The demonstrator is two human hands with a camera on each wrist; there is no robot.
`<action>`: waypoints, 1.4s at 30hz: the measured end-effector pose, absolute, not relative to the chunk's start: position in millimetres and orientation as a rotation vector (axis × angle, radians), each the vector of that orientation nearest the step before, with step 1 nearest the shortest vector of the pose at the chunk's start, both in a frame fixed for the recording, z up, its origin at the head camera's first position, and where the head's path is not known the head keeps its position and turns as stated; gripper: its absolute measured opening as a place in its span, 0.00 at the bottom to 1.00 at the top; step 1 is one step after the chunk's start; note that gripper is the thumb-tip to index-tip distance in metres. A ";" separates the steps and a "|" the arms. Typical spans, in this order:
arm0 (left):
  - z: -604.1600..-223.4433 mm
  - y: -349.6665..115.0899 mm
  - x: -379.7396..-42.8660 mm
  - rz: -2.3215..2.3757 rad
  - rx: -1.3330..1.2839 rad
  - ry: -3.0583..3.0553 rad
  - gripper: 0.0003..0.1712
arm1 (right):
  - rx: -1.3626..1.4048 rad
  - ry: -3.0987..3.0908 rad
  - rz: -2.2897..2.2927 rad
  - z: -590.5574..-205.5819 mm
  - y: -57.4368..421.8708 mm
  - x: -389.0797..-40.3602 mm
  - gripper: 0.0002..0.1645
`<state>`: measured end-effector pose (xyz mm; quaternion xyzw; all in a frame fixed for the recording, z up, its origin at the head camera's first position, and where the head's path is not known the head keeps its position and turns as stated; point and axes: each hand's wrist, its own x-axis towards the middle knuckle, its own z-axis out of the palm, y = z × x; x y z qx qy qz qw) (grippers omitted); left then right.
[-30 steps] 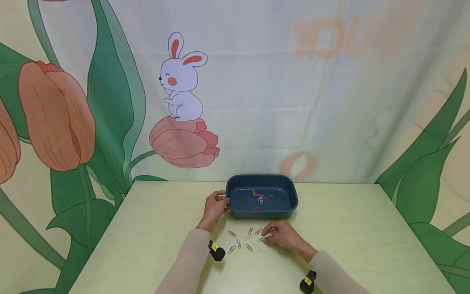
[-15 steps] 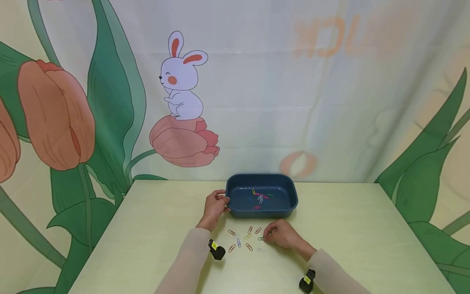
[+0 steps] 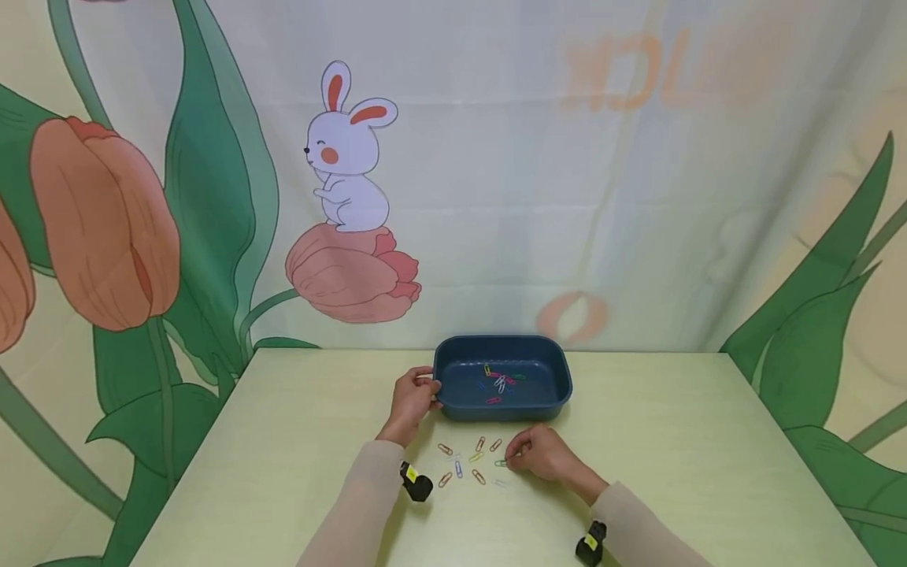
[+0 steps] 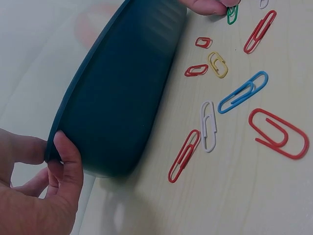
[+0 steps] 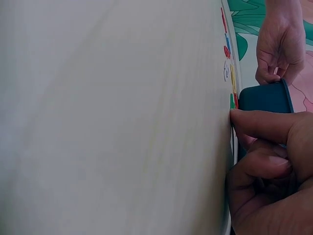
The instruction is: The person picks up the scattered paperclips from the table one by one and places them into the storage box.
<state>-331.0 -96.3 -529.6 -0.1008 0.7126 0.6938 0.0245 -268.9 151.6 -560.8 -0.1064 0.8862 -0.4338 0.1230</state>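
1. Your right hand has drawn its forefinger and thumb together at the green clip since a second ago, when a gap showed between them.
2. You look to be picking that clip up; it sits at the table, in front of the tray, on the right of the loose clips. Whether it has left the surface, you can't tell.
3. Your next move calls for a firm pinch and a clean lift.
4. Your right fingertips are clamped on the clip's end, other fingers curled.
5. Your left hand grips the tray's left rim between thumb and fingers; more clips lie inside.
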 end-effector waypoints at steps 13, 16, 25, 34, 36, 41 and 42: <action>-532.5 -97.4 -330.3 2.154 -0.310 2.186 0.22 | -0.419 2.696 -1.166 -558.8 149.6 -263.6 0.04; -533.7 -97.6 -330.4 2.146 -0.332 2.182 0.22 | -0.440 2.711 -1.119 -559.4 148.8 -263.6 0.04; -531.4 -96.2 -331.1 2.152 -0.309 2.196 0.22 | -0.426 2.641 -1.179 -562.3 151.9 -266.9 0.04; -532.4 -95.0 -332.1 2.156 -0.300 2.200 0.22 | -0.408 2.623 -1.194 -562.1 154.6 -267.3 0.03; -531.7 -94.8 -332.2 2.160 -0.303 2.200 0.22 | -0.402 2.629 -1.198 -562.4 154.4 -267.6 0.04; -531.0 -95.3 -332.1 2.162 -0.313 2.202 0.22 | -0.385 2.620 -1.215 -563.4 153.0 -267.4 0.05; -531.0 -95.3 -332.2 2.162 -0.311 2.203 0.22 | -0.388 2.620 -1.218 -563.4 153.0 -267.3 0.05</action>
